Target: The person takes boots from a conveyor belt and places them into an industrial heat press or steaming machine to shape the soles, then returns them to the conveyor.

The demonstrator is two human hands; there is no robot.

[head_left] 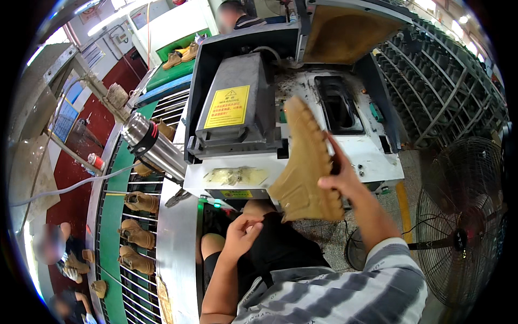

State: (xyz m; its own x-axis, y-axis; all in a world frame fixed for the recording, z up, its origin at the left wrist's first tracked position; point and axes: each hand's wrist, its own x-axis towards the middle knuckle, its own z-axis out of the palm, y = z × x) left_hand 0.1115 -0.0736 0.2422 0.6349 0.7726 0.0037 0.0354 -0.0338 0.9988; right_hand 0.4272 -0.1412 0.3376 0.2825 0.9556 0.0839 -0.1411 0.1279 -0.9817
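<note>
My right hand [345, 181] grips a tan boot [305, 167] by its sole edge, thumb on the near side and fingers behind. The boot is tilted, toe up and away, its lugged sole toward the right. It hangs over the front edge of a white-topped machine [372, 171]. Low over my lap, my left hand [243, 232] is empty, with fingers loosely bent and the thumb apart from them. Beyond the boot, a dark recess [340, 105] is set in the machine top, beneath a raised lid [350, 35].
A grey metal housing [237, 81] with a yellow label covers the machine's left side. A steel flask [154, 146] leans beside it. Several tan boots [137, 232] stand along a roller conveyor at left. A floor fan [458, 227] and racks [431, 81] occupy the right. Other people are farther off.
</note>
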